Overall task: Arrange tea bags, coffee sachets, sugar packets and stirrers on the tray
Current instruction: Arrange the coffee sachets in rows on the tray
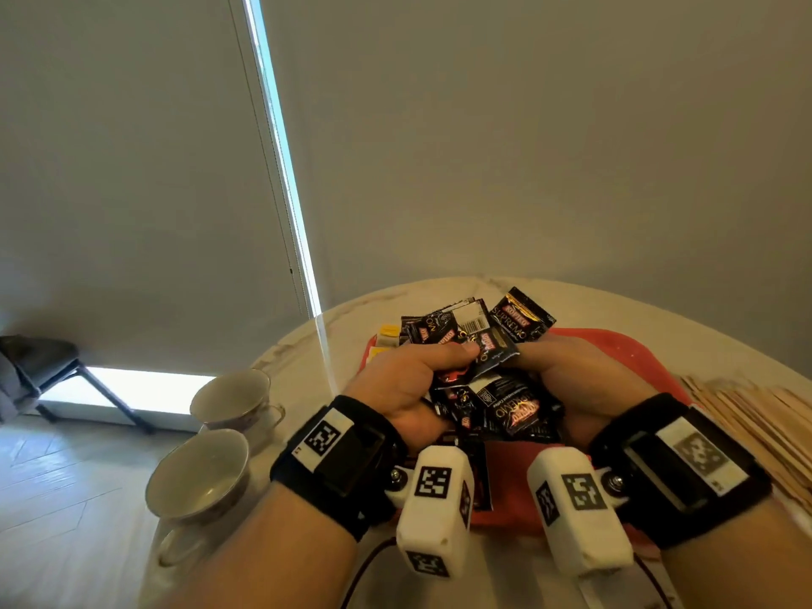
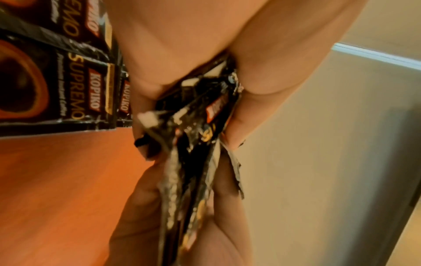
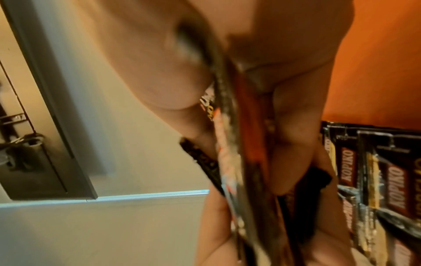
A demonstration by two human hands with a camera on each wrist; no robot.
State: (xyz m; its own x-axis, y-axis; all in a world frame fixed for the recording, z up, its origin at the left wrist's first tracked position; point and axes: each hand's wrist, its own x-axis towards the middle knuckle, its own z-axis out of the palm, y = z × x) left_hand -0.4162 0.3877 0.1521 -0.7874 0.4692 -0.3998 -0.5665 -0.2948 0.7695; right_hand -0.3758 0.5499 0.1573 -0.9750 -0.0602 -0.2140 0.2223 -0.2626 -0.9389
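A heap of black coffee sachets (image 1: 496, 367) is gathered between both hands above the red tray (image 1: 615, 349). My left hand (image 1: 408, 380) grips the bunch from the left, thumb on top; its wrist view shows the sachets (image 2: 196, 136) edge-on, pinched between thumb and fingers. My right hand (image 1: 580, 371) grips the same bunch from the right, and the sachets (image 3: 234, 162) again show edge-on between its fingers. More sachets (image 2: 59, 86) lie flat on the tray (image 2: 56, 180). Yellow packets (image 1: 386, 340) sit at the tray's far left corner. Wooden stirrers (image 1: 760, 428) lie right of the tray.
Two empty teacups (image 1: 197, 472) (image 1: 233, 397) stand on the round pale table (image 1: 439, 292), left of the tray. A dark chair (image 1: 48, 367) stands on the floor at far left, beside a blind-covered window.
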